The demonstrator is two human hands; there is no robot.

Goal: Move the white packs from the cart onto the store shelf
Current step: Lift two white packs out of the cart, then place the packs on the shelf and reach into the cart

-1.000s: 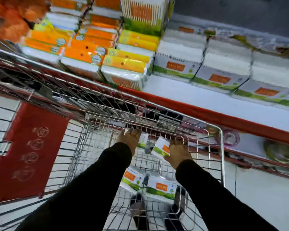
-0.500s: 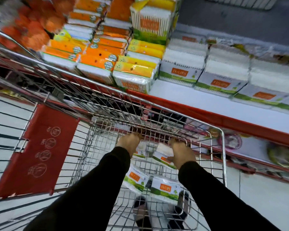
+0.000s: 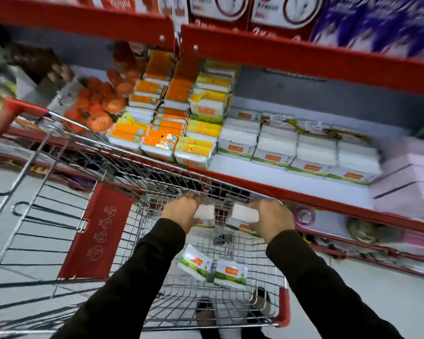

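Observation:
My left hand grips one white pack and my right hand grips another white pack. Both are held above the wire cart, near its far rim. Two more white packs with green and orange labels, one beside the other, lie on the cart's floor below my hands. The store shelf with a red front edge runs just beyond the cart. On it stand rows of the same white packs, with bare white shelf in front of them.
Orange and yellow packs are stacked on the shelf at left, pink boxes at right. A red upper shelf edge overhangs. The cart's red seat flap hangs at left. A lower shelf holds small items.
Both hands have lifted their white packs up from deep in the cart to its far rim. My view has tilted upward, showing more of the shelf and the upper shelf edge.

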